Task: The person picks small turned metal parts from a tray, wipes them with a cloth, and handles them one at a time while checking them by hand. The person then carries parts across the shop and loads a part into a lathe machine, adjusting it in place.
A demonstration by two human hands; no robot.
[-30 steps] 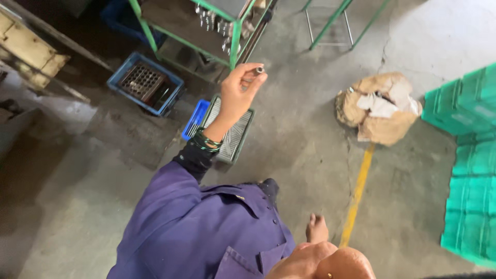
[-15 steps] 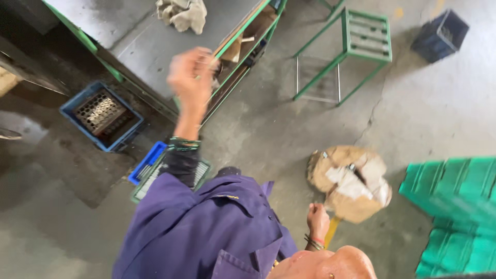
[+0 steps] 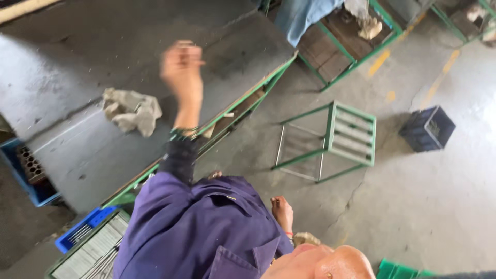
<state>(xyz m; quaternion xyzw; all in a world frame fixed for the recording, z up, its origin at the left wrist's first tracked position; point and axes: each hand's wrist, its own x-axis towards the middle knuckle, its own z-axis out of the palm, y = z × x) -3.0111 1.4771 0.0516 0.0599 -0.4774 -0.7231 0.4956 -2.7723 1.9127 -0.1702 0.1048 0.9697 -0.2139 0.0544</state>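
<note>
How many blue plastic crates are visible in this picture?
3. One blue crate is at the left edge beside the grey table, one is on the floor at bottom left, and a dark one stands at right. Others may be hidden.

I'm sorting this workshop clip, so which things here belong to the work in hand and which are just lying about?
In hand:
- left hand, raised and blurred above the grey table
- crumpled rag, nearest to it

Lying about:
- green metal frame
- dark crate
- blue crate
- right hand, hanging low
</note>
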